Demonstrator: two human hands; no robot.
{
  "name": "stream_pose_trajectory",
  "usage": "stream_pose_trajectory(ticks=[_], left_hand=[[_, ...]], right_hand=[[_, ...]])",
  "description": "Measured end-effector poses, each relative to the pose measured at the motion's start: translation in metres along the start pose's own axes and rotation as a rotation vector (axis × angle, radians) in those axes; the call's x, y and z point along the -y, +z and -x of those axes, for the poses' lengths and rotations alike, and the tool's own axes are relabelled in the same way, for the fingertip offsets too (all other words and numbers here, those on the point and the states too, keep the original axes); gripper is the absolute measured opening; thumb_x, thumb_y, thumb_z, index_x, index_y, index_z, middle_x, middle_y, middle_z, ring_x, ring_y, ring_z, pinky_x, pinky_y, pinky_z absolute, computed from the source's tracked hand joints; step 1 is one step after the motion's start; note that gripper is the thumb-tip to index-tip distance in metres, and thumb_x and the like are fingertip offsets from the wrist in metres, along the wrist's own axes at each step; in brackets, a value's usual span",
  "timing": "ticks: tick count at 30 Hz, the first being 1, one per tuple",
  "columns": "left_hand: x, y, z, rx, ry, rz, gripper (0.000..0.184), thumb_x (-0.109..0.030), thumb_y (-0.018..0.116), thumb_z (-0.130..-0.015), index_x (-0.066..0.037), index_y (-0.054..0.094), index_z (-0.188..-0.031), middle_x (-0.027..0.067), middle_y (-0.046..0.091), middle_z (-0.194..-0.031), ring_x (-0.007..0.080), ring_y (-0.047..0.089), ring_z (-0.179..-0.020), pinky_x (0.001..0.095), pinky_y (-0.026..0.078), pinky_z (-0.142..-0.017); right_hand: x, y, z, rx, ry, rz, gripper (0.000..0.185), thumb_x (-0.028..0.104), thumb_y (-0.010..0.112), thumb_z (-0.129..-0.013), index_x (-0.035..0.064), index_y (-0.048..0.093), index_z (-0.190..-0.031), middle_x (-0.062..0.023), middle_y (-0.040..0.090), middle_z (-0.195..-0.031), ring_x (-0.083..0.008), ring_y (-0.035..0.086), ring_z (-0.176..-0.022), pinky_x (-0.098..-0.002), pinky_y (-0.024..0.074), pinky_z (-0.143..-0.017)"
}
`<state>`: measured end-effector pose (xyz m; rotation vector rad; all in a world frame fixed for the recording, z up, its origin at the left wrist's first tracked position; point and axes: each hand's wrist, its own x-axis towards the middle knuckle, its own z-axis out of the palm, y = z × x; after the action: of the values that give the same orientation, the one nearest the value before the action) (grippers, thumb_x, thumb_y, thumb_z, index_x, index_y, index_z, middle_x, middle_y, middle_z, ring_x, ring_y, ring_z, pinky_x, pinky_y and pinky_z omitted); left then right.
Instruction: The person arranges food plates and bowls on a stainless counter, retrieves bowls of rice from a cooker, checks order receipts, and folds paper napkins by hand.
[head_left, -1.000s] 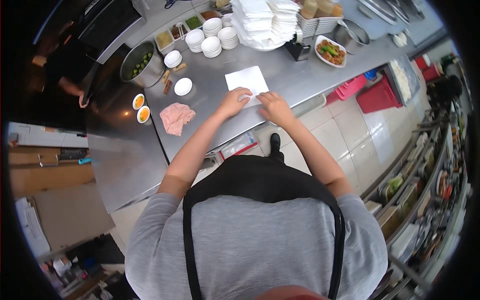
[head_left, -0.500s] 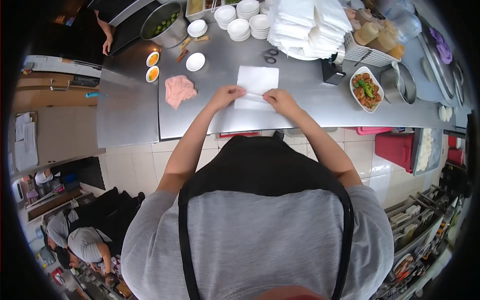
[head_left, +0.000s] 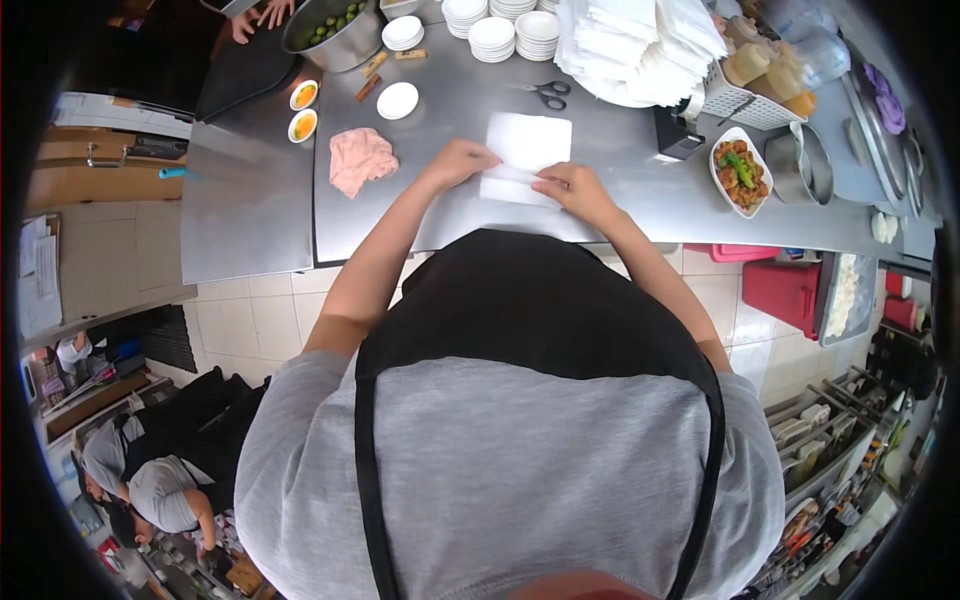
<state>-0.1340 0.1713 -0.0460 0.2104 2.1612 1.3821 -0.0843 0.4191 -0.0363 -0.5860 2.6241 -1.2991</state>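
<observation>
A white paper sheet lies on the steel counter in front of me, with a folded strip across its lower part. At the left end of that fold, my left hand is closed on the paper with its fingertips. My right hand pinches the right end of the fold between thumb and fingers. Beyond the sheet rest black-handled scissors. Left of my left hand is a crumpled pink cloth.
A tall stack of white paper stands at the back, near piled small white dishes. To the right are a bowl of food and a metal pot. Another person's hands show at the far left, beside a pot of green fruit.
The view has shifted a little. My right hand's fingers have drawn in along the fold, and the other person's hands at the far left have moved, with two now visible.
</observation>
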Motion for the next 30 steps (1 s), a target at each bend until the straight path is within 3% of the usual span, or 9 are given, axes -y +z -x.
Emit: stream_pose_trajectory(ticks=[5, 7, 10, 20, 23, 25, 26, 28, 30], left_hand=[[-0.001, -0.001, -0.019, -0.034, 0.069, 0.009, 0.021, -0.019, 0.06, -0.081, -0.002, 0.068, -0.091, 0.0076, 0.067, -0.086, 0.0138, 0.058, -0.076, 0.0271, 0.045, -0.072], [0.019, 0.002, -0.043, -0.125, 0.119, 0.122, 0.018, -0.02, 0.055, -0.088, -0.005, 0.063, -0.096, -0.0025, 0.061, -0.084, 0.0052, 0.05, -0.068, 0.0208, 0.04, -0.06], [0.037, 0.007, -0.07, -0.274, 0.07, 0.329, 0.022, -0.019, 0.053, -0.09, -0.005, 0.054, -0.107, 0.0021, 0.06, -0.095, 0.0082, 0.055, -0.075, 0.0237, 0.045, -0.064], [0.017, 0.003, -0.047, -0.276, 0.046, 0.353, 0.04, -0.016, 0.055, -0.088, -0.003, 0.04, -0.123, 0.0094, 0.061, -0.098, 0.0136, 0.06, -0.084, 0.027, 0.049, -0.07], [0.002, 0.007, -0.037, -0.304, 0.037, 0.203, 0.043, -0.014, 0.057, -0.086, -0.003, 0.04, -0.124, 0.0127, 0.058, -0.108, 0.0206, 0.058, -0.092, 0.0329, 0.048, -0.079], [-0.026, 0.017, -0.022, -0.676, 0.461, -0.639, 0.052, -0.015, 0.058, -0.084, -0.002, 0.036, -0.13, 0.0184, 0.046, -0.127, 0.0313, 0.047, -0.114, 0.0397, 0.039, -0.095], [-0.034, 0.021, -0.024, -0.674, 0.458, -0.639, 0.052, -0.015, 0.058, -0.084, -0.002, 0.036, -0.13, 0.0184, 0.046, -0.127, 0.0313, 0.047, -0.114, 0.0397, 0.039, -0.095], [-0.045, 0.029, -0.027, -0.334, 0.713, -0.763, 0.063, -0.02, 0.058, -0.083, -0.001, 0.029, -0.135, 0.0193, 0.026, -0.142, 0.0344, 0.024, -0.132, 0.0411, 0.023, -0.107], [-0.035, 0.042, -0.035, -0.265, 0.711, -0.833, 0.064, -0.028, 0.057, -0.083, 0.001, 0.03, -0.133, 0.0211, 0.024, -0.142, 0.0349, 0.023, -0.132, 0.0406, 0.024, -0.106]], right_hand=[[-0.025, 0.003, -0.011, -0.221, -0.235, 0.179, 0.027, 0.023, 0.064, -0.077, 0.0003, 0.064, -0.091, -0.0138, 0.064, -0.095, -0.0317, 0.057, -0.089, -0.0375, 0.0436, -0.082], [-0.033, 0.004, -0.022, -0.247, 0.018, -0.003, 0.032, 0.024, 0.066, -0.078, -0.0025, 0.063, -0.096, -0.0168, 0.065, -0.091, -0.03, 0.059, -0.086, -0.0334, 0.0458, -0.076], [-0.027, -0.007, -0.041, -0.239, 0.283, -0.133, 0.031, 0.025, 0.065, -0.077, -0.0003, 0.064, -0.095, -0.0192, 0.064, -0.091, -0.0345, 0.06, -0.086, -0.0385, 0.0454, -0.077], [-0.029, -0.008, -0.075, -0.191, 0.39, 0.147, 0.044, 0.035, 0.065, -0.076, 0.0034, 0.062, -0.106, -0.0192, 0.064, -0.092, -0.0346, 0.06, -0.087, -0.04, 0.0458, -0.076], [-0.032, -0.007, -0.079, -0.233, 0.353, 0.176, 0.044, 0.036, 0.065, -0.075, 0.005, 0.062, -0.106, -0.0174, 0.064, -0.093, -0.0336, 0.06, -0.088, -0.0403, 0.046, -0.077], [-0.028, -0.01, -0.082, -0.214, 0.354, 0.193, 0.042, 0.035, 0.065, -0.075, 0.0066, 0.063, -0.106, -0.0168, 0.064, -0.092, -0.0326, 0.06, -0.088, -0.0404, 0.0461, -0.077], [-0.026, -0.012, -0.083, -0.211, 0.356, 0.192, 0.042, 0.035, 0.065, -0.075, 0.0066, 0.063, -0.106, -0.0168, 0.064, -0.092, -0.0326, 0.06, -0.088, -0.0404, 0.0461, -0.077], [-0.02, -0.017, -0.087, -0.1, 0.442, 0.172, 0.041, 0.034, 0.065, -0.074, 0.008, 0.062, -0.107, -0.0161, 0.064, -0.092, -0.032, 0.06, -0.089, -0.0409, 0.0462, -0.076], [-0.034, -0.012, -0.09, -0.12, 0.421, 0.171, 0.043, 0.033, 0.065, -0.074, 0.0087, 0.061, -0.109, -0.0159, 0.065, -0.091, -0.0323, 0.06, -0.088, -0.0407, 0.0464, -0.075]])
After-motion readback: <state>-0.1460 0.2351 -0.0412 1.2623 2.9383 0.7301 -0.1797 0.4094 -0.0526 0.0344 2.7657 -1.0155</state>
